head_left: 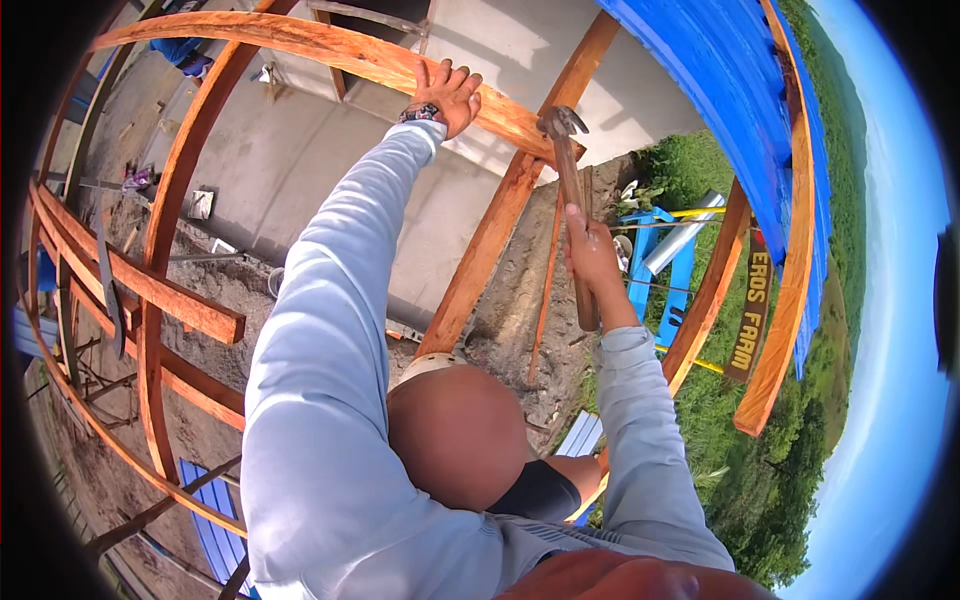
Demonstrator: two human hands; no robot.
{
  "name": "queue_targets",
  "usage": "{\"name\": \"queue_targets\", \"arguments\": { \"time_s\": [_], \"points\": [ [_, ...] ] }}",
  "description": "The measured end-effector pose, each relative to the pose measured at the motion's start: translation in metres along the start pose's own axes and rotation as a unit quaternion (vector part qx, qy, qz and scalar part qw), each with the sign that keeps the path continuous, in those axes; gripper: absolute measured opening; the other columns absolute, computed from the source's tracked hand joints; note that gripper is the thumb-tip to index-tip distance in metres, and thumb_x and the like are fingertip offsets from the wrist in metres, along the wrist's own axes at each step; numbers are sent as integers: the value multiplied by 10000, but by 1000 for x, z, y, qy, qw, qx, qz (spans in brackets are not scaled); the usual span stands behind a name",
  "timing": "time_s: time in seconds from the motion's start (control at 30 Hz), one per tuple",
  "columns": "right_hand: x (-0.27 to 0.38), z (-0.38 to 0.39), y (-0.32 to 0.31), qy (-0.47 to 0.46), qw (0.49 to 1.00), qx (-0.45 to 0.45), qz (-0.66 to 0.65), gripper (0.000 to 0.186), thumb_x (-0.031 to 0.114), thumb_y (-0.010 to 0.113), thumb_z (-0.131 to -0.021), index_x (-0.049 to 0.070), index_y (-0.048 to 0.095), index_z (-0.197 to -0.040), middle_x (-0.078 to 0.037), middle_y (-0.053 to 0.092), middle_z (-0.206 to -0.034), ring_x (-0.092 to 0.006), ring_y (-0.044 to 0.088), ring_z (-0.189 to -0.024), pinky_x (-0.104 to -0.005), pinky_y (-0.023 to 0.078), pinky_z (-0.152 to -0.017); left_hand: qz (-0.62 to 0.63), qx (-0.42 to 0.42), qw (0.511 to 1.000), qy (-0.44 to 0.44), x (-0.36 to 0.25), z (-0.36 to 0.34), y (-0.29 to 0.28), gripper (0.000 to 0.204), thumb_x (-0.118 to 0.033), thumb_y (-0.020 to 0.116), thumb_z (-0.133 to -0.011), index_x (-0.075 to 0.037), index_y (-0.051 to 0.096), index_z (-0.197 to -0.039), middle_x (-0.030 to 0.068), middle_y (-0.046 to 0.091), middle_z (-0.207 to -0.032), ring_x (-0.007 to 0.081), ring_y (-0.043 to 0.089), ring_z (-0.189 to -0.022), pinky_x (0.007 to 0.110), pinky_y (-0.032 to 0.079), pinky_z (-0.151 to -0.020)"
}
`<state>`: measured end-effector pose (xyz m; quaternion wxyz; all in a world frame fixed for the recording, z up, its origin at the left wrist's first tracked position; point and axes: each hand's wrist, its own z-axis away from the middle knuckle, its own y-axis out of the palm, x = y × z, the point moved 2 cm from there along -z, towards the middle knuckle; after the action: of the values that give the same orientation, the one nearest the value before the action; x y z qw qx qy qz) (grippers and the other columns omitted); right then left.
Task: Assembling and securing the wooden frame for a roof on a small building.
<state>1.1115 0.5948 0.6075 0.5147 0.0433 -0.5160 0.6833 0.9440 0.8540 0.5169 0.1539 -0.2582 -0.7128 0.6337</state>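
A long wooden beam [300, 42] runs across the top of the view, its right end resting on a slanting wooden rafter [490, 240]. My left hand [450, 92] lies on this beam with its fingers spread, a dark patterned band around the wrist. In my right hand [595, 255] is a claw hammer [568, 175], gripped around its wooden handle. The hammer's metal head is by the beam's right end, over the joint with the rafter. Whether the head touches the wood I cannot tell. No nail can be made out. My bent knee [458, 435] is below the rafter.
Blue roofing sheets [690, 60] cover the upper right. Another rafter [785, 330] and a brown sign [752, 310] stand at the right. Crossing timbers [190, 300] fill the left, with a long grey blade-like piece [108, 280] hanging there. Far below lie concrete and bare soil.
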Motion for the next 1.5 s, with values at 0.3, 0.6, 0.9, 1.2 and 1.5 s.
{"name": "queue_targets", "arguments": {
  "time_s": [0.3, 0.6, 0.9, 1.2, 1.5],
  "points": [
    [75, 85, -52, -387, 863, -111, -304, 681, 695, 486, -780, 14, 500, -784, -38, 493, -630, -101, 464, -509, -232, 361, -458, 3, -50, 999, 14, -4, 4, -8, 454, -329, 319, -909, -151, 388, -1321, 51, 376, -1362, 288, 250, -1313, 617, 91, -1055],
    [-2, 44, -10, 54, 996, 9, -71, 595, 595, 435, -869, 25, 502, -714, -19, 453, -524, -127, 479, -422, -265, 378, -398, 10, 17, 1000, 2, -10, 10, -4, 474, -296, 303, -897, -139, 361, -1341, 56, 331, -1399, 293, 220, -1339, 603, 77, -1075],
    [29, 47, -24, -352, 885, -144, -269, 675, 686, 522, -766, 14, 467, -745, -35, 445, -563, -115, 459, -481, -256, 378, -437, 27, -34, 999, 14, -10, -2, -16, 462, -286, 326, -893, -116, 383, -1319, 70, 350, -1384, 308, 241, -1325, 599, 105, -1064],
    [26, 60, -31, -88, 972, -42, -211, 610, 608, 451, -854, 14, 488, -722, -40, 471, -560, -138, 487, -446, -278, 395, -425, 22, -8, 1000, 5, -6, 0, -1, 477, -324, 309, -901, -151, 358, -1343, 40, 327, -1410, 283, 206, -1345, 594, 83, -1071],
    [-33, -16, 4, -49, 997, -60, 28, 696, 672, 404, -833, -10, 489, -721, -46, 475, -549, -150, 478, -458, -265, 389, -431, 26, -22, 999, 20, -16, -11, -12, 471, -311, 303, -899, -128, 361, -1330, 57, 340, -1388, 304, 235, -1317, 602, 114, -1056]
  ]
}}
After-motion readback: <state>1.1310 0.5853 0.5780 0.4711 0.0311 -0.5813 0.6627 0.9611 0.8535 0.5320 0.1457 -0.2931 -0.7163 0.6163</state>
